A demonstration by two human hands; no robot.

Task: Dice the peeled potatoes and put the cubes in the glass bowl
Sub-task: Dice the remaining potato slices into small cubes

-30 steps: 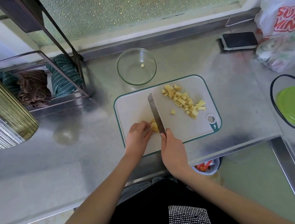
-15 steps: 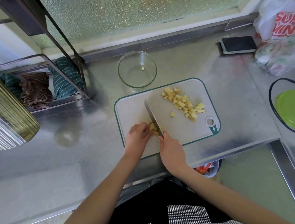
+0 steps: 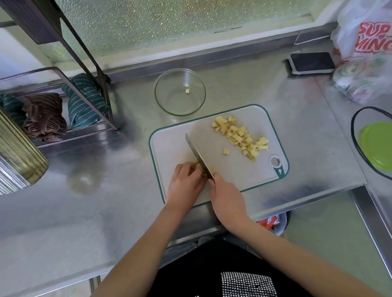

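- Cutting board [image 3: 237, 170]: white with a teal rim.
- Potato cubes [image 3: 240, 136]: pale yellow.
- Glass bowl [image 3: 162, 99]: clear.
- Lid [image 3: 385, 146] at right: lime green.
- Cloths [image 3: 82, 101] on the left rack: teal with white stripes; another cloth [image 3: 44, 116]: brown, striped.
- Plastic bag [image 3: 370, 36], far right: white with red lettering.

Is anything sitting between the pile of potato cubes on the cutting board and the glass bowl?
Nothing visible does. The potato cubes lie on the cutting board, and the glass bowl stands just beyond the board's far edge, open-topped. The knife and both hands work nearer the person.

steel counter [image 3: 306, 119]; cutting board [image 3: 254, 119]; glass bowl [image 3: 162, 104]; phone [image 3: 312, 62]; plastic bag [image 3: 370, 38]
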